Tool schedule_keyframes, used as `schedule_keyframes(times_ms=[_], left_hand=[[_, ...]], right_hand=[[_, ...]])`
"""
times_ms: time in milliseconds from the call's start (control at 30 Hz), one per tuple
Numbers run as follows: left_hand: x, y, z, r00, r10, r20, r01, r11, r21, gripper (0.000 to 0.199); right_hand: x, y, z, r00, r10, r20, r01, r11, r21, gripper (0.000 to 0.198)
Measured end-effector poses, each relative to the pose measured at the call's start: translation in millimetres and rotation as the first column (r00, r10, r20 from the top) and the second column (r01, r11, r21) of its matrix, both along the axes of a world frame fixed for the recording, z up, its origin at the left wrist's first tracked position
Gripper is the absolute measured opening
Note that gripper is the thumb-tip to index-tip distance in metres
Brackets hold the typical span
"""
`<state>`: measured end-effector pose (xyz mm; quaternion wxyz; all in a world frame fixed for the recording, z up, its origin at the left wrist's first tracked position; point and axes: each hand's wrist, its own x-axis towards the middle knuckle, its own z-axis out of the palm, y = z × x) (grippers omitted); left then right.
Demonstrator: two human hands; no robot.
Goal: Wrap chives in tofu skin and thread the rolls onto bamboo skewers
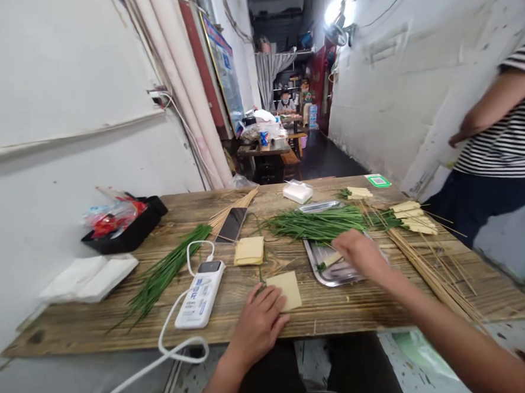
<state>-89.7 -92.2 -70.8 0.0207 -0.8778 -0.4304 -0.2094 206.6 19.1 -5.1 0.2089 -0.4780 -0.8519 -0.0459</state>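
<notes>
My left hand (pixel 262 321) lies with its fingers stretched over the left edge of a square pale-yellow tofu skin sheet (pixel 288 291) on the table. A green chive end shows just above those fingers. A small stack of the same sheets (pixel 248 251) sits behind it. My right hand (pixel 359 251) is closed at the near edge of a pile of chives (pixel 317 223), above a metal tray (pixel 326 280). Its fingertips are hidden, so what they hold cannot be made out. In the tray lies one tofu skin roll (pixel 331 261) with green chive ends, partly beneath the hand.
Left stand a white power bank (pixel 202 301) with cable, a phone (pixel 231 225), more chives (pixel 171 270), tissues (pixel 89 278) and a black box (pixel 126 228). Right are bamboo skewers (pixel 427 269) and skewered rolls (pixel 415 217). A person in a striped shirt (pixel 498 128) stands beyond the table's right end.
</notes>
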Motion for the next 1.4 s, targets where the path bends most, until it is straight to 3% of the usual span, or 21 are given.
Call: schedule_keyframes(times_ms=[67,167,400,700,900,1067,1267,1400], left_hand=[[-1.0,-0.1,-2.2,1.0,0.012,-0.011,-0.011,1.0,0.028,0.032],[-2.5,-0.4,-6.4,1.0,0.007,-0.002,-0.007,0.997,0.07,0.035],[-7.4,-0.5,-14.9,0.998,0.009,0.06,-0.016,0.993,0.116,0.039],[-7.2,-2.3,-14.8,0.995,0.015,0.097,-0.03,0.989,0.147,0.038],[-5.8,-0.6,-13.2,0.99,0.006,0.139,-0.031,0.984,0.176,0.034],[5.5,5.7,-0.7,0.984,0.01,0.179,-0.054,0.968,0.245,0.031],[30.2,16.6,27.2,0.976,-0.047,0.214,-0.024,0.948,0.317,0.031],[51.0,29.6,58.2,0.965,-0.083,0.247,-0.011,0.934,0.358,0.029]], right_hand=[[27.4,33.7,9.8,0.964,-0.228,0.14,0.24,0.968,-0.077,0.029],[52.1,66.5,7.6,0.934,-0.269,0.236,0.308,0.94,-0.146,0.019],[57.9,75.5,-16.7,0.919,-0.271,0.287,0.326,0.932,-0.162,0.017],[57.2,80.2,-6.2,0.9,-0.222,0.375,0.304,0.936,-0.176,0.019],[55.5,75.0,24.0,0.861,-0.237,0.45,0.288,0.957,-0.046,0.024],[57.8,65.7,57.3,0.843,-0.231,0.486,0.203,0.973,0.111,0.024],[69.0,51.4,84.3,0.823,-0.243,0.514,0.15,0.965,0.216,0.02],[75.4,37.6,104.9,0.803,-0.29,0.521,0.119,0.934,0.336,0.018]])
